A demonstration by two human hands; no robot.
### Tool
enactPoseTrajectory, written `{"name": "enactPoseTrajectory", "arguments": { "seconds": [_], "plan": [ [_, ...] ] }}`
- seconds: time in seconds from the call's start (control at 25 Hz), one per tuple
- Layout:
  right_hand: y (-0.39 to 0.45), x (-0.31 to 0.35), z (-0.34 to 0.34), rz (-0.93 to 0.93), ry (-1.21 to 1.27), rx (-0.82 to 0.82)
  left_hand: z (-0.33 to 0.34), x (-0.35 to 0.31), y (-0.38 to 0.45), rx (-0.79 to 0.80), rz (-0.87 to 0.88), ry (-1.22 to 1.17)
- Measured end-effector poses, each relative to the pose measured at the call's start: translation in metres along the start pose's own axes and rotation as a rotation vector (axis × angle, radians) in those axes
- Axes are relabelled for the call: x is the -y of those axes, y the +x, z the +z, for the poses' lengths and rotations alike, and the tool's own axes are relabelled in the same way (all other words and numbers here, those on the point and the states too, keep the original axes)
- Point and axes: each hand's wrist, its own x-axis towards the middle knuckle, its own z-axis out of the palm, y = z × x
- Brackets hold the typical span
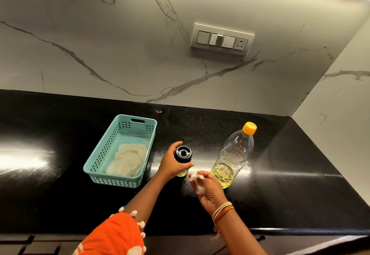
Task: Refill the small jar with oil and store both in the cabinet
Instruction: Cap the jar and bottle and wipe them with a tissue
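Note:
The small jar point(183, 155) has a black top and yellow oil showing at its base. It stands on the black counter point(280, 194), and my left hand point(172, 164) is wrapped around it. My right hand point(208, 190) holds a crumpled white tissue point(197, 180) just right of the jar's base. A clear plastic oil bottle point(233, 158) with an orange cap stands upright to the right, about a third full of yellow oil.
A teal plastic basket point(100, 154) with a white cloth point(128, 159) inside sits left of the jar. A marble wall with a switch panel point(222, 39) rises behind the counter. A side wall closes off the right end.

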Motion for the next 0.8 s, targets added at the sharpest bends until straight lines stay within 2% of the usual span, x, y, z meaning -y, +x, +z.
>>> {"name": "enactPoseTrajectory", "arguments": {
  "seconds": [0.24, 0.36, 0.44, 0.56, 0.72, 0.8],
  "plan": [
    [-0.022, 0.024, -0.007, -0.043, 0.082, 0.016, 0.016, -0.064, -0.006, -0.031, 0.185, 0.299],
    [-0.036, 0.042, -0.013, -0.09, 0.135, 0.016, 0.032, -0.098, -0.008, 0.056, 0.277, 0.21],
    [-0.044, 0.056, -0.017, -0.214, 0.14, 0.001, 0.044, -0.109, -0.009, 0.202, 0.247, 0.105],
    [-0.049, 0.074, -0.023, -0.489, 0.023, -0.112, 0.061, -0.113, -0.008, 0.367, 0.17, 0.038],
    [-0.053, 0.101, -0.029, -0.818, -0.217, -0.276, 0.082, -0.117, -0.005, 0.38, 0.17, -0.026],
    [-0.054, 0.117, -0.029, -0.962, -0.281, -0.297, 0.091, -0.116, -0.001, 0.366, 0.172, -0.028]
  ]
}}
